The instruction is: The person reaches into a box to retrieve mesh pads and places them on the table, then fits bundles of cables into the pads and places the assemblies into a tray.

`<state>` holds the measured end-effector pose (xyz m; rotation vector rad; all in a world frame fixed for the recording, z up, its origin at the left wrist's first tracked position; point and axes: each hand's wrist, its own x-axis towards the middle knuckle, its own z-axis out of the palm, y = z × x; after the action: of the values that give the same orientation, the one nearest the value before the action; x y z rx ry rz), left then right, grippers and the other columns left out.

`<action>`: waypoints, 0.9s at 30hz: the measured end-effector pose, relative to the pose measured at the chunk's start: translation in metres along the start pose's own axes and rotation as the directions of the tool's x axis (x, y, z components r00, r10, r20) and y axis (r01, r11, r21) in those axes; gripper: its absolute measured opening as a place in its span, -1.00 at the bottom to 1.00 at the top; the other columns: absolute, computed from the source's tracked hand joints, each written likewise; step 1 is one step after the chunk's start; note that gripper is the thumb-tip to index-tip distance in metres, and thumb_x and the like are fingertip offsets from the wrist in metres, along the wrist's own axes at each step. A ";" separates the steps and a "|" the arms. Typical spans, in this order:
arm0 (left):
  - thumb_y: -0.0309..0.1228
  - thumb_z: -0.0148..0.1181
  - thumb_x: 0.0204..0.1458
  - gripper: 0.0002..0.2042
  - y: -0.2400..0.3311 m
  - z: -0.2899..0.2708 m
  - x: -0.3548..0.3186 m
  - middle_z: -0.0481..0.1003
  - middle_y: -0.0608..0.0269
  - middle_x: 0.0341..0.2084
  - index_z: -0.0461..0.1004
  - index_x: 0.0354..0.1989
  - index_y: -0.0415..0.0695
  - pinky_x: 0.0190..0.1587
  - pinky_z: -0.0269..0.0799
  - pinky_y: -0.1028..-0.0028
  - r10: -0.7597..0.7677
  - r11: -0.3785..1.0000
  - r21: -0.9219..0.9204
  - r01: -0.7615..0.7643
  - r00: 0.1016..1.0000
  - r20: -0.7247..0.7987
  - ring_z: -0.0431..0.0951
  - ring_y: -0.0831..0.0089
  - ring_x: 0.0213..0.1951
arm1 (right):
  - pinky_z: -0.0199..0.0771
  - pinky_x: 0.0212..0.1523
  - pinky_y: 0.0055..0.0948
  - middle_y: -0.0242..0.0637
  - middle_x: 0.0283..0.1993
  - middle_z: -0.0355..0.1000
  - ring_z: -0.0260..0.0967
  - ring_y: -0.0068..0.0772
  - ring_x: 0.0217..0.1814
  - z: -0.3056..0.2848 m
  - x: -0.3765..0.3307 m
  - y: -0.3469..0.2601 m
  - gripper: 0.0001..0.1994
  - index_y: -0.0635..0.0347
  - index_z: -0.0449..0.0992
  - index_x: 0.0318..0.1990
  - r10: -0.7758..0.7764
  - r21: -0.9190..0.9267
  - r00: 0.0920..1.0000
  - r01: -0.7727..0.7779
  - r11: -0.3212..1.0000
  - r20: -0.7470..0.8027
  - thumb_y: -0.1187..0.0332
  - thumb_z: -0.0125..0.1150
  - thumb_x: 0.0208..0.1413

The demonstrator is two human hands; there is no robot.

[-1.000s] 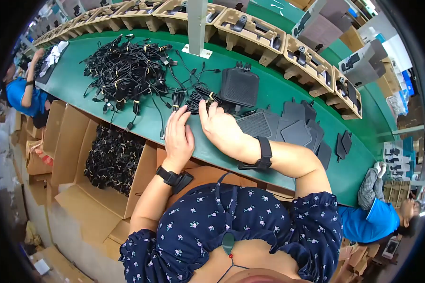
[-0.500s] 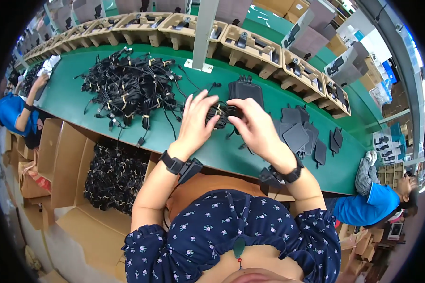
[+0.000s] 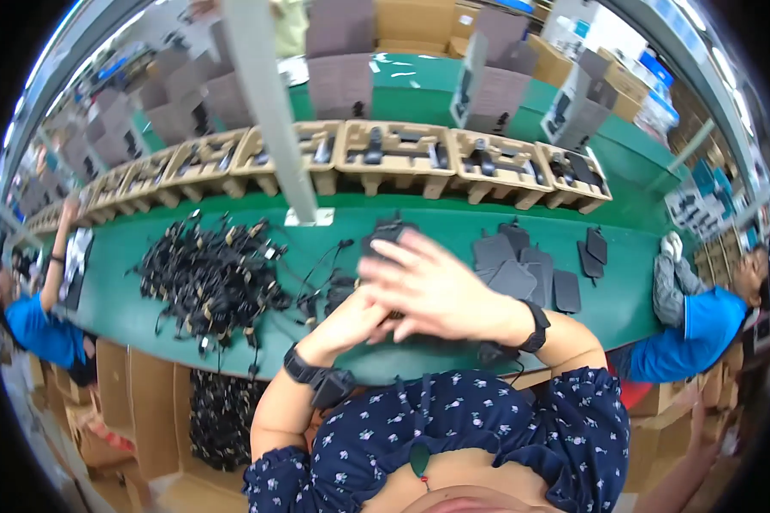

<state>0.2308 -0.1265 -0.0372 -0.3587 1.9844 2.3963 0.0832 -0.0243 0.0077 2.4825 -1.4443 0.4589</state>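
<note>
My right hand (image 3: 432, 289) is lying across my left hand (image 3: 355, 323) over the bench (image 3: 115, 291); its fingers are looking blurred, stretched out and spread. Something dark is showing between the two hands, but I am not able to tell what it is, nor whether my left fingers are closing on it. The pile of cables (image 3: 210, 278) is lying on the bench to the left of both hands, and a small coil (image 3: 337, 292) is sitting just beside my left hand.

A loose cable (image 3: 321, 256) is stretching out from the pile; I am thinking it could catch on my fingers or on my left wristband (image 3: 298, 368) and drag others, since the cables are lying tangled. Some ends are reaching the front edge, so a pull there could tip them down toward the open box (image 3: 158, 410). My right hand is partly covering the upright pad (image 3: 393, 231), so a careless push could knock it toward the loose pads (image 3: 509, 274).
</note>
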 end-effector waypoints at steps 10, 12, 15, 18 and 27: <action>-0.41 -0.14 0.16 -0.75 0.002 -0.036 0.013 0.42 0.11 -0.29 0.23 -0.03 -0.24 -0.31 0.42 0.55 0.318 0.947 0.105 -0.304 0.838 -0.444 0.46 0.50 -0.36 | 0.34 -0.46 -0.27 -0.23 -0.55 0.35 0.36 -0.19 -0.43 -0.033 -0.079 0.088 -0.77 0.03 0.43 -0.22 0.555 -0.031 0.795 -0.579 0.815 -0.247 0.30 0.13 -0.09; -0.41 -0.10 0.15 -0.75 -0.014 -0.068 0.011 0.42 0.18 -0.28 0.25 -0.04 -0.21 -0.31 0.39 0.58 0.319 0.947 0.187 -0.261 0.707 -0.632 0.45 0.53 -0.38 | 0.40 -0.40 -0.32 -0.19 -0.42 0.44 0.41 -0.18 -0.39 -0.046 -0.117 0.131 -0.77 0.11 0.44 -0.17 0.655 -0.100 0.575 -0.784 0.613 -0.489 0.34 0.12 -0.03; -0.41 -0.05 0.13 -0.77 -0.045 -0.107 0.010 0.41 0.24 -0.29 0.28 -0.07 -0.20 -0.36 0.36 0.63 0.329 0.941 0.220 -0.258 0.540 -0.775 0.42 0.58 -0.40 | 0.41 -0.33 -0.30 -0.13 -0.37 0.46 0.43 -0.16 -0.31 -0.068 -0.176 0.198 -0.74 0.05 0.45 -0.15 0.758 -0.161 0.337 -0.940 0.300 -0.558 0.21 0.09 0.02; -0.46 -0.06 0.12 -0.76 -0.077 -0.127 0.008 0.40 0.23 -0.30 0.25 -0.05 -0.22 -0.34 0.35 0.63 0.302 0.942 0.187 -0.279 0.461 -0.834 0.42 0.55 -0.39 | 0.40 -0.25 -0.21 -0.11 -0.33 0.47 0.42 -0.11 -0.23 -0.075 -0.204 0.244 -0.69 0.04 0.38 -0.08 0.899 -0.288 0.206 -0.953 0.094 -0.388 0.17 0.05 0.04; -0.55 -0.11 0.11 -0.74 -0.099 -0.137 0.016 0.40 0.21 -0.25 0.21 0.00 -0.23 -0.31 0.34 0.61 0.384 0.922 0.366 -0.131 0.446 -0.808 0.43 0.54 -0.36 | 0.39 -0.15 -0.27 -0.23 -0.23 0.47 0.41 -0.20 -0.14 -0.060 -0.209 0.317 -0.69 0.02 0.47 -0.15 0.989 -0.645 0.141 -0.754 0.128 0.032 0.15 0.12 -0.04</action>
<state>0.2533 -0.2420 -0.1594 -1.6919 2.8596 2.2336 -0.2997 0.0093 -0.0025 0.9291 -2.7975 -0.4200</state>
